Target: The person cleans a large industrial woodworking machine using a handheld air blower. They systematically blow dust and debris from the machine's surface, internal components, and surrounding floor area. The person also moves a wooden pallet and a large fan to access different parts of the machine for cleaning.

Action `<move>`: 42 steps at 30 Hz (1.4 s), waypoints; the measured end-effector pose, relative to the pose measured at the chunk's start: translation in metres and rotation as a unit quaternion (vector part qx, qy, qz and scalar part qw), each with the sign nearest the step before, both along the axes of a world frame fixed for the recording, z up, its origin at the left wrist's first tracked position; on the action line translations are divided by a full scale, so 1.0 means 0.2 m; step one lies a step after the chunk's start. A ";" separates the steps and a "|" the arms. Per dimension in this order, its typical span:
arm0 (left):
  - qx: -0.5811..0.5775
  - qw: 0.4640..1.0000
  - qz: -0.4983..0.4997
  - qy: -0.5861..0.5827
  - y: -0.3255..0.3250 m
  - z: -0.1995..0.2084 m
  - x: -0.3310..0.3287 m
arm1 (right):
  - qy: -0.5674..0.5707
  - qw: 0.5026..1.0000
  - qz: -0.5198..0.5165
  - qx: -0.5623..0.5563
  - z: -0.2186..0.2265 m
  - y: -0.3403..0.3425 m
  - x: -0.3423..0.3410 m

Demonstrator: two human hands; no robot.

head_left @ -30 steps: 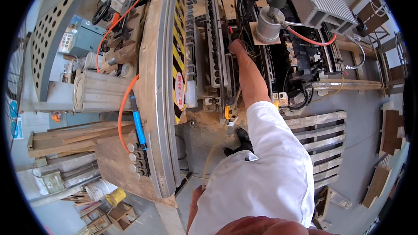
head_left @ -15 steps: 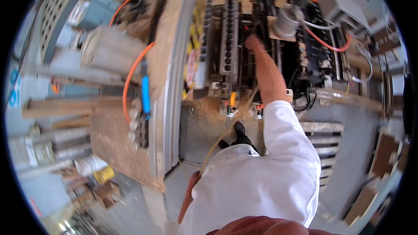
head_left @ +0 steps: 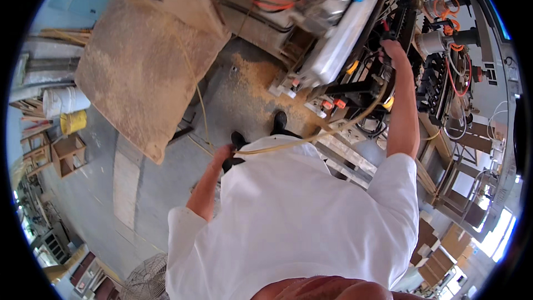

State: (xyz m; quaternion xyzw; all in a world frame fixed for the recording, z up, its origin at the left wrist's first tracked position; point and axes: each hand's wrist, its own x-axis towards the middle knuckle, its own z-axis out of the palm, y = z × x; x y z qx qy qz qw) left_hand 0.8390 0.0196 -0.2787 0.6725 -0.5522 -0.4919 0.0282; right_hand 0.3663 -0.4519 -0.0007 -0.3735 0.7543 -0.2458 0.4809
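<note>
My right hand (head_left: 392, 51) is wrapped round an air blow gun (head_left: 387, 35), reached out over the dark machine (head_left: 363, 72) at the upper right. Most of the gun is hidden by the hand, and a red bit shows at its far end. A yellowish air hose (head_left: 338, 129) hangs from the gun's lower end and curves across my front to the left. Near my left hip, my left hand (head_left: 224, 154) is closed on this hose. Beyond it, the hose runs on past the brown board. Something black lies just below the left hand, too unclear to name.
Sawdust (head_left: 258, 80) covers the floor before my feet. A large dusty brown board (head_left: 130, 72) stands out at the left, with a yellow bucket (head_left: 73, 123) and wooden boxes (head_left: 68, 153) beyond. A wooden pallet (head_left: 347, 155) lies right of me; a fan (head_left: 145, 280) stands at the lower left.
My view has turned, so the machine now appears farther right. My left hand has come up into fuller view with the hose. My right arm still reaches over the machine.
</note>
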 end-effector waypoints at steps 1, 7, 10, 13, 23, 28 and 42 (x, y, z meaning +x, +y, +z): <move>-0.010 1.000 -0.014 -0.019 0.05 -0.04 0.04 | 0.009 0.999 0.048 -0.011 0.05 0.10 0.04; -0.078 0.995 -0.023 -0.064 0.27 0.04 0.25 | 0.398 0.861 0.298 -0.102 0.18 1.11 0.39; -0.106 0.993 -0.011 -0.048 0.38 0.06 0.30 | 0.414 0.807 0.416 0.069 0.24 1.51 0.76; -0.143 0.990 0.000 -0.011 0.40 0.00 0.34 | 0.418 0.776 0.470 0.046 -0.09 1.54 0.94; -0.164 0.985 0.011 0.044 0.49 0.02 0.34 | 0.585 0.587 0.527 0.189 -1.12 0.37 1.42; -0.126 0.992 0.006 0.028 0.57 -0.21 0.30 | 0.579 0.677 0.421 0.173 -1.34 0.02 1.48; -0.070 0.995 0.030 0.060 0.42 -0.58 0.11 | 0.582 0.617 0.523 0.086 -1.67 -0.53 1.01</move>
